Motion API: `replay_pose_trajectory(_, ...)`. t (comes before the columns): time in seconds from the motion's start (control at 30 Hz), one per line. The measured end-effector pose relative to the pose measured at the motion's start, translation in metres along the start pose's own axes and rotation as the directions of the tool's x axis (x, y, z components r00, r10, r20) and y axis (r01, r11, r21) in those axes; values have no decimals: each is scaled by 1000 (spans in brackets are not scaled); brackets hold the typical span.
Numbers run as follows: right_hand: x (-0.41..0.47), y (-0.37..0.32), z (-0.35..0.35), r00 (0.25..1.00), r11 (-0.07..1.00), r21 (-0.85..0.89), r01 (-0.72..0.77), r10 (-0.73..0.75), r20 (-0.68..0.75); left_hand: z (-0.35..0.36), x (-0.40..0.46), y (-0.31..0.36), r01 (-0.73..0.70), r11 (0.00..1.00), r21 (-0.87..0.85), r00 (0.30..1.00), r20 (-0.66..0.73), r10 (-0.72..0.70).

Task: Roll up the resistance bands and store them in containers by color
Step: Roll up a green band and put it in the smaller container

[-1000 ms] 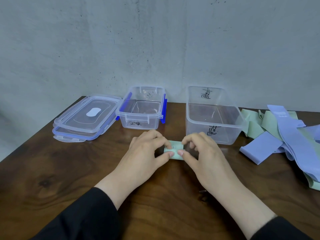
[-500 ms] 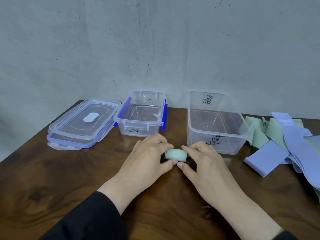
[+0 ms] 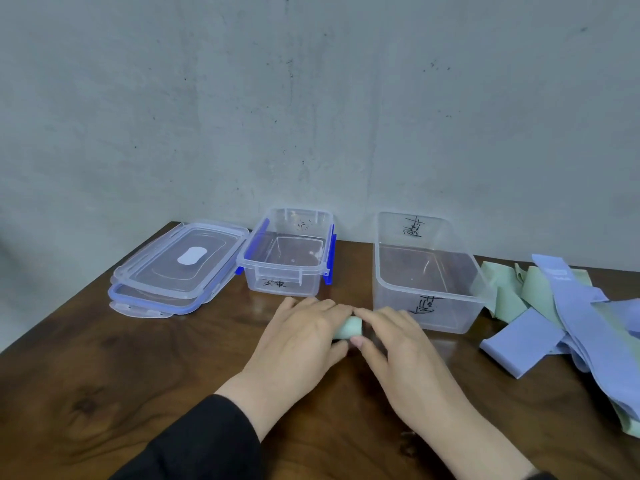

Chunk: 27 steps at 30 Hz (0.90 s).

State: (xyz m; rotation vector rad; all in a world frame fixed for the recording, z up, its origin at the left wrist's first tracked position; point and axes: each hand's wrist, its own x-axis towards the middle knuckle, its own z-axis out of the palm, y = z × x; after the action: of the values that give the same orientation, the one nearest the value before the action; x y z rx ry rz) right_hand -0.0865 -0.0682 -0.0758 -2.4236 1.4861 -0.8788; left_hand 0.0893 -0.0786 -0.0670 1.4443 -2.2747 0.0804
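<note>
A rolled green band (image 3: 351, 328) lies on the wooden table between my hands. My left hand (image 3: 300, 337) and my right hand (image 3: 398, 344) both pinch it between fingers and thumb, so only its middle shows. Behind them stand two clear containers with handwritten labels: a smaller one with blue clips (image 3: 287, 271) on the left and a larger one (image 3: 450, 306) on the right. Both look empty. A pile of loose purple bands (image 3: 581, 323) and green bands (image 3: 502, 285) lies at the right.
Two stacked clear lids (image 3: 173, 268) with blue seals lie at the back left. A grey wall rises right behind the table. The table's left edge (image 3: 86, 282) runs diagonally toward me.
The flat green band has been rolled into a small cylinder under my fingers. The camera has tilted, so everything sits lower in view.
</note>
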Motion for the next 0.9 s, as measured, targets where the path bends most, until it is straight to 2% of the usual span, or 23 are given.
replay_pose_trajectory(0.1, -6, -9, -9, 997, 999, 43, 15, -12, -73, -10, -10, 12, 48, 989, -139, 998, -31, -53)
replay_pose_trajectory(0.23, -20, -22, -17, 988, 994, 8, 113, -112, -111, -16, -33, 22, 154, 873, -462, 986, 126, -107)
replay_pose_trajectory(0.33, -29, -32, -9, 982, 984, -38, 172, -174, -78, -20, -48, 19, 206, 821, -533, 977, 154, -145)
replay_pose_trajectory(0.47, -37, -41, 1, 971, 963, -130, 237, -232, 51, -21, -59, 11, 239, 830, -503, 971, 148, -190)
replay_pose_trajectory(0.57, -48, -47, -4, 960, 950, -153, 274, -259, 110, -22, -61, 13, 201, 855, -478, 979, 126, -160)
replay_pose_trajectory(0.7, -48, -41, -2, 961, 942, -188, 277, -268, 74, -16, -62, 15, 173, 892, -417, 984, 114, -137)
replay_pose_trajectory(0.77, -47, -34, 6, 962, 962, -2, 273, -273, 2, -16, -63, 17, 149, 912, -381, 987, 107, -116)
replay_pose_trajectory(0.83, -48, -36, 0, 985, 965, 196, 174, -165, -57, -18, -60, 18, 112, 941, -320, 991, 103, -83)
replay_pose_trajectory(0.9, -49, -37, -7, 995, 953, 286, 96, -86, -49, -19, -57, 17, 90, 967, -238, 993, 97, -69)
